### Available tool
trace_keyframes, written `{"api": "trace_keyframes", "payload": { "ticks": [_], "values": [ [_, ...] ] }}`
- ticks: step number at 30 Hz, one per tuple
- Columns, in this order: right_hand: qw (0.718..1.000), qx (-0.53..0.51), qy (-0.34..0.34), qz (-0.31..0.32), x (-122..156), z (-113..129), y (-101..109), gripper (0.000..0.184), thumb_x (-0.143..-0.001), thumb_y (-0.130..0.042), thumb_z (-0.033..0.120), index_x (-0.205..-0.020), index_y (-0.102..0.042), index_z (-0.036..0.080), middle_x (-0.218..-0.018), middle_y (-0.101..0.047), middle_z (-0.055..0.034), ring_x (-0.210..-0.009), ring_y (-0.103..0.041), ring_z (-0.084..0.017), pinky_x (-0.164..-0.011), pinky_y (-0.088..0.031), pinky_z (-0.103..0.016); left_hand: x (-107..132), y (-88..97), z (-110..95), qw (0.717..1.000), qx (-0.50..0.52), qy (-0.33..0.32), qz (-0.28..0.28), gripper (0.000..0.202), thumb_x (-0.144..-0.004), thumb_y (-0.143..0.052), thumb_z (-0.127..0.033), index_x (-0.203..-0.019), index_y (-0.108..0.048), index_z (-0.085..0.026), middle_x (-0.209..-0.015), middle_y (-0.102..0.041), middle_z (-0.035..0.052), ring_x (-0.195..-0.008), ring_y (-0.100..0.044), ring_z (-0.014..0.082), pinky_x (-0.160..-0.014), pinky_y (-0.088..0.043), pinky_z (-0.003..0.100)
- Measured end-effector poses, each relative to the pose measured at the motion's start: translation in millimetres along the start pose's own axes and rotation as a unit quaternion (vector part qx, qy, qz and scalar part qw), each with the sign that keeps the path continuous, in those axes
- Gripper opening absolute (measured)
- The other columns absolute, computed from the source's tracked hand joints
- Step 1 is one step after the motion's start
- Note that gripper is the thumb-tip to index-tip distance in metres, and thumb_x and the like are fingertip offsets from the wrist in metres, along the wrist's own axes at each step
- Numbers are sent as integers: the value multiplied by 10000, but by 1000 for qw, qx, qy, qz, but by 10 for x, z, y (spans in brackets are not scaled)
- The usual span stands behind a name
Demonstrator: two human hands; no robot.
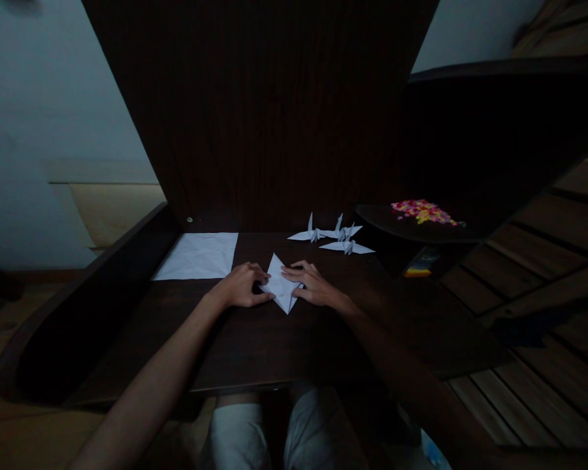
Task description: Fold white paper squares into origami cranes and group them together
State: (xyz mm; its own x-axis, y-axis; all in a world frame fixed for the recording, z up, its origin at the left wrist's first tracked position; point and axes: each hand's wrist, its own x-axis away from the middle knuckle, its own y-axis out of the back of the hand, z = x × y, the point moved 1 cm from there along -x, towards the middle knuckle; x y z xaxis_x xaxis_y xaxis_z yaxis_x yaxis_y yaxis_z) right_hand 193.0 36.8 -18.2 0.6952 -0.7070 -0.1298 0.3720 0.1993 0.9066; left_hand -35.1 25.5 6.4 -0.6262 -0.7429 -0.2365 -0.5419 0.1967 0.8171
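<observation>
A white sheet of origami paper [280,287], folded into a diamond, lies on the dark desk in front of me. My left hand [245,285] has its thumb and fingers at the diamond's left corner, pinching the edge. From the other side, my right hand [313,285] grips the right part, its index finger stretched over the upper face and its thumb at the lower right edge. Behind the hands stand three folded white paper cranes [347,247], close together. Left of them a flat stack or sheet of white paper [200,256] lies against the back panel.
A small raised shelf [372,219] at the right bears a heap of pink, red and yellow bits [424,211]. Beneath it sits a small object with a yellow-orange edge [418,271]. A dark side wall [98,294] bounds the desk on the left. The room is dim.
</observation>
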Motion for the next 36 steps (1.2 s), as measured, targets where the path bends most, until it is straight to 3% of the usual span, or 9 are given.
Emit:
{"api": "trace_keyframes", "payload": {
  "ticks": [6, 12, 20, 25, 29, 33, 36],
  "values": [
    [1000, 15, 14, -21, 11, -14, -5, 598, -761, -620, 241, -1339, -469, 247, -1415, -454, -63, -1210, -369, -293, -963, -301, -519, 4, 13, -29, 1000, 0, 7, -12, 413, -641, -716, -411, -991, -707, -193, -984, -694, 112, -921, -614, 289, -891, -415, 397],
    [998, 9, 55, -28, 37, -21, 30, 537, -768, -628, 249, -1295, -525, 245, -1420, -446, -65, -1206, -385, -277, -994, -317, -507, 16, 13, -47, 999, 5, 28, -23, 521, -605, -735, -493, -1040, -689, -208, -990, -679, 106, -926, -598, 290, -898, -401, 381],
    [996, -34, 56, -63, 16, -16, 19, 367, -831, -551, 189, -1187, -623, 238, -1245, -613, -48, -1049, -497, -219, -942, -405, -412, 23, 2, -3, 1000, -10, 15, -10, 697, -514, -777, -572, -1098, -667, -207, -1003, -662, 119, -929, -598, 300, -868, -409, 362],
    [990, -60, -8, -127, -25, -12, -31, 303, -874, -498, 213, -1131, -655, 185, -994, -662, -91, -893, -563, -197, -824, -455, -350, 3, -71, 36, 998, -22, 39, -34, 525, -670, -688, -544, -1084, -666, -221, -1006, -656, 112, -950, -587, 294, -856, -410, 355],
    [982, -72, -73, -156, -60, 12, -64, 279, -846, -522, 171, -1090, -656, 188, -954, -647, -75, -848, -572, -189, -802, -447, -330, -33, -144, 36, 997, -29, 38, -53, 364, -828, -537, -450, -1074, -651, -208, -960, -650, 112, -897, -589, 268, -811, -417, 344],
    [973, -46, -144, -173, -84, 30, -90, 299, -800, -569, 162, -1092, -631, 159, -951, -636, -86, -878, -572, -201, -817, -436, -309, -69, -200, -9, 995, -59, 53, -61, 288, -871, -460, -385, -934, -649, -178, -841, -626, 93, -782, -583, 230, -734, -435, 321],
    [966, -37, -180, -183, -89, 38, -89, 308, -762, -617, 200, -1065, -626, 144, -925, -637, -86, -854, -579, -204, -793, -442, -307, -77, -223, -55, 995, -59, 54, -54, 284, -871, -455, -370, -948, -633, -162, -864, -630, 84, -787, -587, 215, -748, -448, 316]
  ]
}}
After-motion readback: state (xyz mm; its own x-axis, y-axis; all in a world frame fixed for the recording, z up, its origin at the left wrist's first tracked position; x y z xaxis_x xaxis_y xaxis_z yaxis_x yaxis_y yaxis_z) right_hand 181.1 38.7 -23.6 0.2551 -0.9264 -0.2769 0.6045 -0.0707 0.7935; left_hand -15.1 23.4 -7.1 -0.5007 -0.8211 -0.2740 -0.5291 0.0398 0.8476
